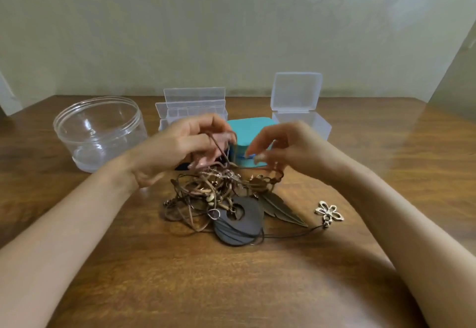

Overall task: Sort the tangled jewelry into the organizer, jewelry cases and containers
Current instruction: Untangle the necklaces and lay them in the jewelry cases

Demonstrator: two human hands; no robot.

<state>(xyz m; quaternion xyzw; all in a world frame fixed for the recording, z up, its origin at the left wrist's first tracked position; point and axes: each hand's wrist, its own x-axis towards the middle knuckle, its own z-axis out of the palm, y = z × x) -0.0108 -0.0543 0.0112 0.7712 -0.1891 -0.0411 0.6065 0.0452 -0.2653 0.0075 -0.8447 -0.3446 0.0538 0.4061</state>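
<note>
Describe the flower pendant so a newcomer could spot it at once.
On the wooden table, find the tangled jewelry pile in the middle. The flower pendant lies off its right side, beyond the bronze feather. It alone is pale, silvery and cut out as open petals.

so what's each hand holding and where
Left hand grips brown cords lifted off the tangle; right hand seems to pinch a strand at its upper edge.

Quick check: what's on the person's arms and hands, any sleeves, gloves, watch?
The left hand and right hand are gloveless. Both forearms are bare to the frame's edge, no sleeve showing, no watch or band at either wrist. Fingers are too blurred to judge rings.
</note>
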